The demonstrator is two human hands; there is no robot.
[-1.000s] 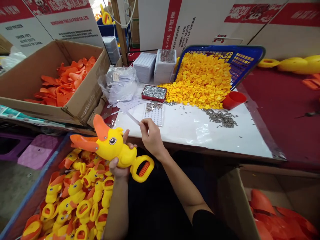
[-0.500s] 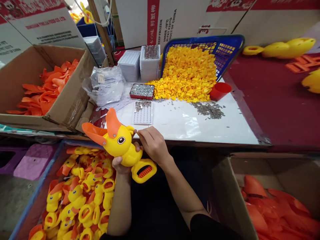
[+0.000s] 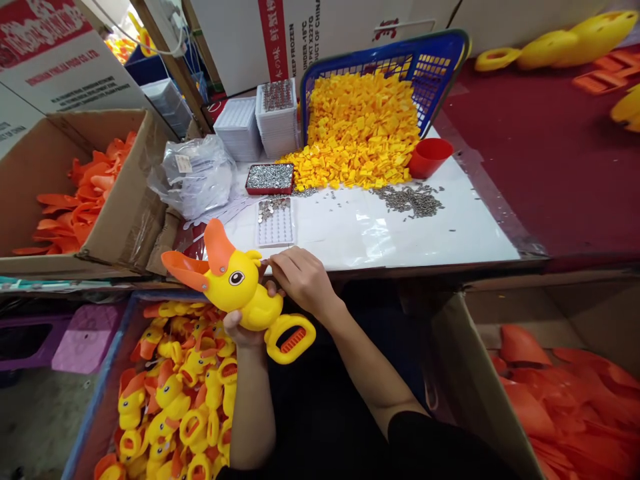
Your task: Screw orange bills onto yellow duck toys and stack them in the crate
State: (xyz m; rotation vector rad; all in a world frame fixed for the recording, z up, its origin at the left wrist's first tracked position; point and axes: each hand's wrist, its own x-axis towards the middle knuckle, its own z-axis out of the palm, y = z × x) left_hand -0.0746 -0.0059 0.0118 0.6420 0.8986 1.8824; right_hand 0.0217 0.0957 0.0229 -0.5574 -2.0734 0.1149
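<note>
Lowered from above the table, the right hand (image 3: 300, 280) now pinches at the duck toy's (image 3: 240, 290) head, while the left hand (image 3: 243, 327) grips its body from below

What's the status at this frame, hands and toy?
Left hand grips yellow duck toy from below, orange bill open. Right hand pinched at the duck's head, item there too small to tell. Nothing between hands and white table.
</note>
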